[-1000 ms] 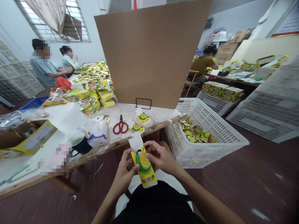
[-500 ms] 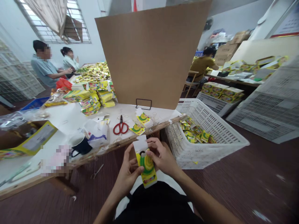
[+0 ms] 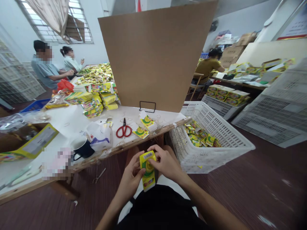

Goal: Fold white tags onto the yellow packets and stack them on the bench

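Note:
Above my lap, a small yellow and green carton (image 3: 149,175) is held upright between both hands. Its top flap, printed with a barcode, is folded down over the end. My left hand (image 3: 132,174) grips the carton along its left side, thumb on the front. My right hand (image 3: 164,159) holds the upper right edge, with the thumb pressed against the flap. On the table edge ahead lie a flat carton (image 3: 141,132) and a small stack of flat cartons (image 3: 148,121). Red-handled scissors (image 3: 124,130) rest to their left.
A white plastic crate (image 3: 216,159) with many filled cartons stands right of the table. A large cardboard panel (image 3: 155,57) rises behind the table (image 3: 124,111). Left are a dark mug (image 3: 85,151), a tissue pack (image 3: 102,135) and stacked boxes (image 3: 92,105). Several people sit farther off.
The carton's white top flap, which stood up, is now folded over, so its barcode side shows. My right thumb has moved up onto it.

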### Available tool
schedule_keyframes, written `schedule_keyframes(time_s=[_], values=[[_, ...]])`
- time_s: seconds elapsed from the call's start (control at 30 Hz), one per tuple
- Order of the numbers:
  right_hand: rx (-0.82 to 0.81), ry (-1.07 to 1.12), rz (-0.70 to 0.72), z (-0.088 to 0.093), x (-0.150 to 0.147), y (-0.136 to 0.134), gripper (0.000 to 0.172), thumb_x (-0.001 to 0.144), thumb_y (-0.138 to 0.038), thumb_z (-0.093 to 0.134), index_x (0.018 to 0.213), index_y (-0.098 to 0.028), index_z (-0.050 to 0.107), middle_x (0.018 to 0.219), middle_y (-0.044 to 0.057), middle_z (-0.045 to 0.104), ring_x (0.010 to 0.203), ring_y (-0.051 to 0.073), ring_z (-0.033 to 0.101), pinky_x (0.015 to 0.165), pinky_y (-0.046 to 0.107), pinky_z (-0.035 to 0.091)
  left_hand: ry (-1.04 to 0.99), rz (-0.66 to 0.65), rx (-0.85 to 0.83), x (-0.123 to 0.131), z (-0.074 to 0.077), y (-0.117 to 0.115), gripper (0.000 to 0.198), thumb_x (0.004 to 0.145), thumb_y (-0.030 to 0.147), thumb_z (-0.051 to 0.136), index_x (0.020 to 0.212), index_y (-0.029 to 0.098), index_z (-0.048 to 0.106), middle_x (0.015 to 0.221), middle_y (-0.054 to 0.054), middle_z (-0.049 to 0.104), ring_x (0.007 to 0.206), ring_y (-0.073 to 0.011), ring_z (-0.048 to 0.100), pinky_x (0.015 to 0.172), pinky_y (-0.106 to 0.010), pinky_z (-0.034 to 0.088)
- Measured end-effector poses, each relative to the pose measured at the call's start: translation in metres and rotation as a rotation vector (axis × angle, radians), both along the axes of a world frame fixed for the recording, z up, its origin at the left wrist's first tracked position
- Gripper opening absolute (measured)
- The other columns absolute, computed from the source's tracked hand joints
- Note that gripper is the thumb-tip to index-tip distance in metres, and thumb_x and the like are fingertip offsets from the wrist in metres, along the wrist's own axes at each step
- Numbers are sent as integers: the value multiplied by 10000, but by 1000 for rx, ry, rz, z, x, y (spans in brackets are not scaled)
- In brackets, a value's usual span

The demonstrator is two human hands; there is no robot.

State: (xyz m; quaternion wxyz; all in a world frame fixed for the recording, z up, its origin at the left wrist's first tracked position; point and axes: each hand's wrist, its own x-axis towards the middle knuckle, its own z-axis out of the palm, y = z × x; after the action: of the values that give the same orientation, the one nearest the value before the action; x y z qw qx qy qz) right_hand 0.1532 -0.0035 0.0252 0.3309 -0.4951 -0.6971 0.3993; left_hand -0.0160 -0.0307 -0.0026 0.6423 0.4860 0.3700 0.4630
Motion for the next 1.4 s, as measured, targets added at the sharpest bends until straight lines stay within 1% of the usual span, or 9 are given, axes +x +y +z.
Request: schedule_keyframes(time_s=[0.13,0.27,0.5,0.73,0.83,0.97,1.1,1.2,1.4], values=[[-35,11,42,-2,-2,2,325,751,-206,645,1059,-194,542,555,-79,540,497,92,496,450,167,330,-64,1,-51,-3,2,-1,563,773,213,665,1266,206,393,1177,-135,639,1054,-273,622,870,-369,503],[-54,48,94,-5,3,5,330,773,-295,639,1082,-211,560,700,-35,616,580,105,543,501,178,377,-57,3,-52,-4,3,-1,562,756,212,686,1243,191,406,1117,-137,669,991,-275,653,816,-356,523],[22,-242,-20,8,-3,-3,343,725,-209,618,1057,-223,535,633,-57,566,569,119,538,514,195,337,-18,-12,13,0,5,-2,509,782,228,652,1243,203,435,1217,-123,620,1087,-265,601,861,-339,509],[147,-445,-88,27,-19,-8,268,790,-191,560,1057,-194,546,915,31,675,883,190,621,751,245,393,2,36,-11,-5,2,0,553,782,242,652,1277,207,407,1199,-121,632,1089,-262,600,899,-362,490],[155,-368,-33,23,-18,-7,291,787,-171,565,1077,-190,542,929,29,662,850,169,615,736,235,405,-20,44,-26,-8,1,1,578,768,244,670,1279,196,403,1134,-127,663,1066,-271,613,897,-374,487],[86,-133,80,9,-7,0,339,794,-189,576,1131,-199,543,738,-22,602,627,120,551,578,205,404,-70,53,-50,-9,0,1,606,753,249,690,1278,192,394,1078,-134,684,1001,-276,642,843,-374,507],[47,135,53,-3,2,9,195,857,-275,526,999,-197,634,825,16,629,720,138,571,640,236,455,-88,10,-44,-7,4,0,562,741,242,702,1237,195,442,1052,-125,693,941,-268,661,783,-350,521],[-50,279,36,-5,2,10,147,834,-306,563,911,-207,640,806,21,644,715,160,593,628,260,482,-69,32,-18,-3,7,-2,497,721,249,718,1169,201,508,997,-96,713,870,-249,678,741,-317,525],[-4,218,3,4,-17,-7,82,824,-262,570,780,-248,637,751,54,638,693,210,597,602,302,487,151,176,91,-2,7,-1,251,812,326,612,999,173,679,994,-96,720,888,-246,667,737,-288,526]])
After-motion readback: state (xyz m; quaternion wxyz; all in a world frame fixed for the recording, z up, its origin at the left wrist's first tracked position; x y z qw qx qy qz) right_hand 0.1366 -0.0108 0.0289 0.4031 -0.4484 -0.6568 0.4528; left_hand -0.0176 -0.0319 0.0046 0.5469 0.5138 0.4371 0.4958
